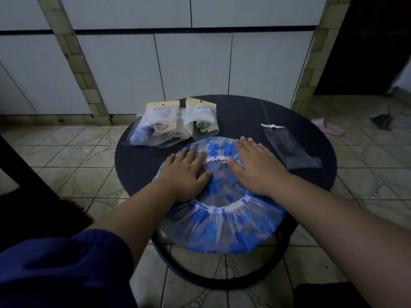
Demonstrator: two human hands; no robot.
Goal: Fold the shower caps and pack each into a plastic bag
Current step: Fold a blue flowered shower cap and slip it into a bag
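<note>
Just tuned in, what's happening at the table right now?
A person presses both palms flat on a blue-patterned shower cap spread open on the round black table: left hand and right hand on either side of its elastic opening. It is not yet folded. An empty plastic bag lies to the right, and several packed bags sit at the far side.

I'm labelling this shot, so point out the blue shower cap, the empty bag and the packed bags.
blue shower cap (224, 227), head view, near gathered edge
empty bag (289, 147), head view, middle
packed bags (162, 121), head view, left bag's front
</note>
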